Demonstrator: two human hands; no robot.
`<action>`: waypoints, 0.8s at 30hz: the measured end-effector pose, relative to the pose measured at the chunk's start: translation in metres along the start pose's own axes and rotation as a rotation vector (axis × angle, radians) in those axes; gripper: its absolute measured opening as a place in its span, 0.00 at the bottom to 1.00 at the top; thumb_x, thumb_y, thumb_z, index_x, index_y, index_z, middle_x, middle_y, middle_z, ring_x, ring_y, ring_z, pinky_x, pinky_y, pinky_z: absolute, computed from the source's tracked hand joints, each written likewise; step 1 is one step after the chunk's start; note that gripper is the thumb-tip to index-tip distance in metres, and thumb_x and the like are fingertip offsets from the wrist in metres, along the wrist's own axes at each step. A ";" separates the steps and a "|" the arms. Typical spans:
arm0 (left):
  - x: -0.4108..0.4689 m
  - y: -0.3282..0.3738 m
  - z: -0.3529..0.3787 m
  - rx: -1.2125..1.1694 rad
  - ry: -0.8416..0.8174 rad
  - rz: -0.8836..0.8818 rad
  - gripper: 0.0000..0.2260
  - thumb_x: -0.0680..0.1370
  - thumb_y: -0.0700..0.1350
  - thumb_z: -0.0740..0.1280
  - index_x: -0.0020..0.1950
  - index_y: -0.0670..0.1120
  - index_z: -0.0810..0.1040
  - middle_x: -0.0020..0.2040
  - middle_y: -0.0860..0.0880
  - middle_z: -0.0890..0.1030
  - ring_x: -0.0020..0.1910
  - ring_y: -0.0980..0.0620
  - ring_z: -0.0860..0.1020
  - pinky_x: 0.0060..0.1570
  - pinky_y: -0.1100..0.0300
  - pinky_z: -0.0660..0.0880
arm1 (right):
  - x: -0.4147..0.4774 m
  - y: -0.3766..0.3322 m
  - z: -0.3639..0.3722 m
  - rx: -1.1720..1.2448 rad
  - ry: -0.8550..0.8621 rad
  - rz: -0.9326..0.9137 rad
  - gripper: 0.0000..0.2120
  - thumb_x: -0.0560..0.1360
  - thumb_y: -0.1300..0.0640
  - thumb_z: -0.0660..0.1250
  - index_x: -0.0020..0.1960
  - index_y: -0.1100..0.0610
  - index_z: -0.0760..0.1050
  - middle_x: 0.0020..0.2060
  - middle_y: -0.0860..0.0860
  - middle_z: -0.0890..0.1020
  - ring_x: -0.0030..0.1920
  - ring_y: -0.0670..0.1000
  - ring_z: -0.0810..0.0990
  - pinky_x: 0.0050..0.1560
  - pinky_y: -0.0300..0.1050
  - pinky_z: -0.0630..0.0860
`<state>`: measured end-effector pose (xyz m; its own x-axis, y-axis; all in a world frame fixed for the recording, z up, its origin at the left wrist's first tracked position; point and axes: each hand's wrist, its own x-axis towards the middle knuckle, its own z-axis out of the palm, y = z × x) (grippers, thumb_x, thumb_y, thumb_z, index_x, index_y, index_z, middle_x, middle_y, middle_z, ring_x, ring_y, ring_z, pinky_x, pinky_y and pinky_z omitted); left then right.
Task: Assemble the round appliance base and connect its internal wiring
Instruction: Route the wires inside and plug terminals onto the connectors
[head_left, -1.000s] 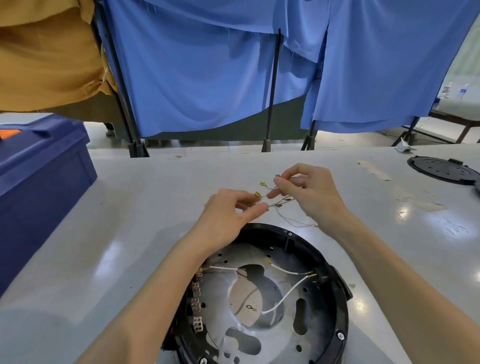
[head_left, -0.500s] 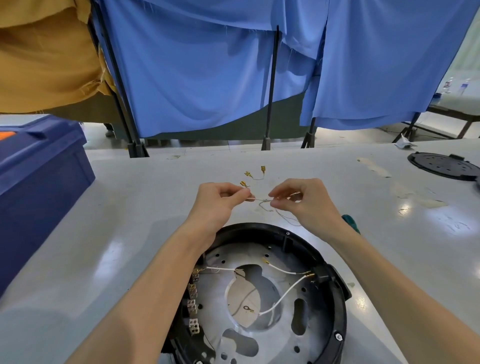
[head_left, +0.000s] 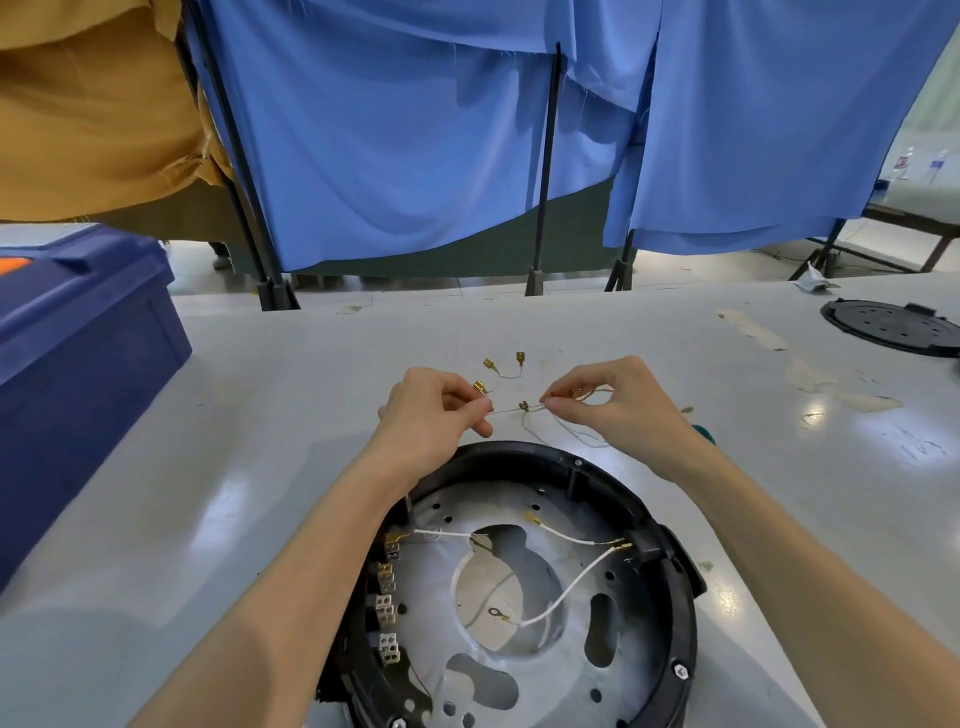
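Note:
The round black appliance base (head_left: 670, 561) lies open at the front of the table, with a metal plate, white wires (head_left: 566, 592) and terminal blocks (head_left: 387, 577) inside. Just beyond its far rim, my left hand (head_left: 431, 415) and my right hand (head_left: 608, 405) each pinch one end of a thin wire bundle (head_left: 519, 409) with brass terminals, stretched between them above the table. Thin loops of that wire hang under my right hand. A short wire with two brass terminals (head_left: 504, 366) lies on the table behind my hands.
A dark blue toolbox (head_left: 78, 353) stands at the left. A round black cover (head_left: 888, 325) lies at the far right. A green handle (head_left: 704, 434) peeks out behind my right wrist. Blue curtains on black stands close off the table's far edge.
Both hands have drawn apart and pulled the thin wire straight between them. The short two-terminal wire, held a second ago, now lies on the table behind them.

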<state>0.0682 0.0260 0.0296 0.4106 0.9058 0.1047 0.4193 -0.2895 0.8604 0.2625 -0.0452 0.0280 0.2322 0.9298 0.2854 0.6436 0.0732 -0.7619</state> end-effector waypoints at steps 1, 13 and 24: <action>0.000 -0.001 0.000 0.018 0.001 0.002 0.05 0.78 0.46 0.69 0.45 0.48 0.82 0.35 0.54 0.85 0.51 0.53 0.81 0.66 0.44 0.67 | 0.000 0.001 -0.001 0.041 0.018 0.025 0.02 0.73 0.57 0.74 0.43 0.53 0.86 0.37 0.45 0.85 0.45 0.43 0.80 0.46 0.28 0.71; 0.006 -0.020 -0.016 -0.207 0.093 -0.090 0.06 0.79 0.42 0.68 0.43 0.44 0.81 0.33 0.52 0.85 0.55 0.55 0.79 0.60 0.56 0.67 | -0.001 0.008 -0.014 0.192 -0.003 0.092 0.16 0.71 0.74 0.70 0.50 0.54 0.82 0.34 0.52 0.85 0.41 0.50 0.84 0.42 0.36 0.79; 0.004 -0.039 -0.022 -0.215 -0.003 -0.320 0.08 0.79 0.42 0.68 0.41 0.41 0.82 0.31 0.54 0.84 0.36 0.59 0.80 0.24 0.76 0.69 | 0.006 0.009 -0.009 0.307 0.092 -0.027 0.15 0.68 0.80 0.68 0.45 0.62 0.81 0.34 0.56 0.85 0.38 0.54 0.85 0.40 0.39 0.81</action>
<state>0.0358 0.0473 0.0072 0.2884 0.9390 -0.1873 0.3477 0.0796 0.9342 0.2763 -0.0419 0.0285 0.2919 0.8906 0.3487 0.4034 0.2160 -0.8892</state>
